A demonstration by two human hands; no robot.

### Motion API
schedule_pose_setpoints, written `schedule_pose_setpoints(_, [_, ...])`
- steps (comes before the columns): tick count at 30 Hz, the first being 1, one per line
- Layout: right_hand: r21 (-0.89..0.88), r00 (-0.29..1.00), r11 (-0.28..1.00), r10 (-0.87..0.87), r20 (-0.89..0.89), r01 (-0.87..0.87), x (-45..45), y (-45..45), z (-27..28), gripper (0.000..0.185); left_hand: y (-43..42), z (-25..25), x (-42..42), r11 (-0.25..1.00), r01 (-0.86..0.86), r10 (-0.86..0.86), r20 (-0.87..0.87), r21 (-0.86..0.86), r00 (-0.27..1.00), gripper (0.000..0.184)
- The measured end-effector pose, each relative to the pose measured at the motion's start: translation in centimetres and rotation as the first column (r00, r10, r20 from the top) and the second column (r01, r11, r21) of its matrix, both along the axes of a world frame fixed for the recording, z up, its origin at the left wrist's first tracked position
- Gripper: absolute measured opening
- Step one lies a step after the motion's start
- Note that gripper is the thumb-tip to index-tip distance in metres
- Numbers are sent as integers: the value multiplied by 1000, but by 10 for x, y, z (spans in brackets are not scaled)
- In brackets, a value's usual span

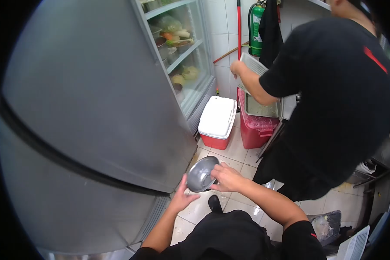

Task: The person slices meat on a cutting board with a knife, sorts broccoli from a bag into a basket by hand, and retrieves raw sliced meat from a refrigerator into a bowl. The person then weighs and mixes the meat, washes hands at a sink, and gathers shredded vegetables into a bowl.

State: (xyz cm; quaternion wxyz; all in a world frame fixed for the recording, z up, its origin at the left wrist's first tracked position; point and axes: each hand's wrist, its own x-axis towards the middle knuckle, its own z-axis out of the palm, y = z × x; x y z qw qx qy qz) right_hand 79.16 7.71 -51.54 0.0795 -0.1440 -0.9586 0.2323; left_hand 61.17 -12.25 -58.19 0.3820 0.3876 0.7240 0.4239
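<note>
A round metal bowl (197,174) is tilted in front of my body, its shiny inside facing up toward me. My right hand (226,177) grips the bowl's right rim, with the fingers over the edge and into the inside. At the bowl's lower left side is my left hand (184,198), with thumb and fingers spread apart. Whether its fingertips touch the rim is hard to tell. No contents show clearly inside the bowl.
A large grey steel fridge (95,86) fills the left, beside a glass-door cooler (190,82) of vegetables. Ahead stand a red cool box with a white lid (218,116) and a red bin (252,134). A co-worker (333,99) in black handles a white basket (252,64) at right.
</note>
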Motion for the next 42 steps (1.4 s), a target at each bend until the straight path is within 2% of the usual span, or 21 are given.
schedule_pose_setpoints(1, [-20, 1000, 1000, -3, -20, 3, -17, 18, -2, 34, 37, 11, -10, 999, -12, 13, -23, 32, 1000, 88])
schedule_pose_setpoints(3, [-18, 998, 999, 32, 54, -31, -46, 62, -13, 45, 86, -15, -43, 979, 58, -98, -207, -194, 973, 60])
schedule_pose_setpoints(4, [89, 998, 996, 18, 53, -22, -55, 80, -6, 51, 102, -11, -52, 982, 15, -63, -245, -190, 967, 52])
schedule_pose_setpoints(7, [269, 997, 962, -60, 46, 45, -82, 131, 25, 68, 137, 6, -69, 975, -79, 7, -323, -209, 946, 41])
schedule_pose_setpoints(9, [194, 986, 972, -147, 73, 131, -115, 170, 40, 78, 153, 6, -83, 955, -104, 14, -308, -279, 951, 38])
schedule_pose_setpoints(12, [65, 963, 979, -202, 177, 193, -175, 217, 51, 77, 171, 9, -93, 959, -174, 232, 265, -224, 936, 35])
schedule_pose_setpoints(15, [261, 994, 960, -87, -65, 101, -230, 242, 67, 63, 176, -10, -102, 929, -336, 371, 412, -157, 832, 33])
schedule_pose_setpoints(16, [325, 989, 941, -48, -143, 93, -251, 248, 80, 57, 179, -3, -97, 921, -354, 389, 379, -162, 840, 33])
schedule_pose_setpoints(18, [490, 945, 866, 71, -321, 101, -290, 259, 107, 50, 182, -3, -101, 934, -249, 286, 120, -256, 951, 32])
schedule_pose_setpoints(19, [588, 895, 800, 167, -413, 122, -309, 266, 117, 49, 183, -7, -104, 943, -254, 290, 157, -213, 944, 32])
schedule_pose_setpoints(24, [765, 916, 642, 329, -228, -41, -377, 320, 158, 45, 207, -5, -138, 955, -166, 211, 166, -247, 963, 36])
schedule_pose_setpoints(26, [768, 936, 618, 345, -73, -168, -406, 326, 167, 45, 224, -15, -160, 957, -112, 112, -17, -266, 994, 43])
schedule_pose_setpoints(28, [905, 990, 423, 141, -5, -55, -420, 310, 167, 42, 248, -3, -176, 961, -78, 43, -137, -265, 990, 47])
schedule_pose_setpoints(30, [880, 995, 470, 97, 20, -63, -430, 305, 169, 40, 278, 25, -196, 942, 26, -88, -172, -334, 981, 51])
schedule_pose_setpoints(31, [908, 996, 418, 89, 0, -38, -436, 307, 160, 39, 292, 38, -205, 925, 74, -150, -182, -372, 972, 53])
schedule_pose_setpoints(34, [834, 994, 551, 98, -52, -11, -451, 305, 146, 36, 329, 62, -224, 866, 217, -340, -212, -451, 916, 57])
schedule_pose_setpoints(35, [868, 985, 494, 118, -124, 50, -450, 306, 146, 33, 336, 69, -226, 849, 244, -378, -215, -468, 901, 58])
schedule_pose_setpoints(38, [847, 993, 523, 113, 41, -95, -438, 304, 160, 52, 336, 77, -231, 879, 224, -331, -200, -420, 922, 57])
schedule_pose_setpoints(39, [823, 993, 563, 120, 11, -78, -434, 306, 151, 38, 330, 77, -232, 888, 209, -302, -177, -410, 937, 55])
schedule_pose_setpoints(40, [712, 984, 701, 151, -97, -38, -425, 309, 142, 30, 326, 79, -231, 899, 191, -269, -151, -395, 951, 53])
schedule_pose_setpoints(42, [642, 968, 760, 222, -114, -99, -394, 320, 138, 23, 317, 80, -233, 914, 159, -222, -134, -375, 966, 51])
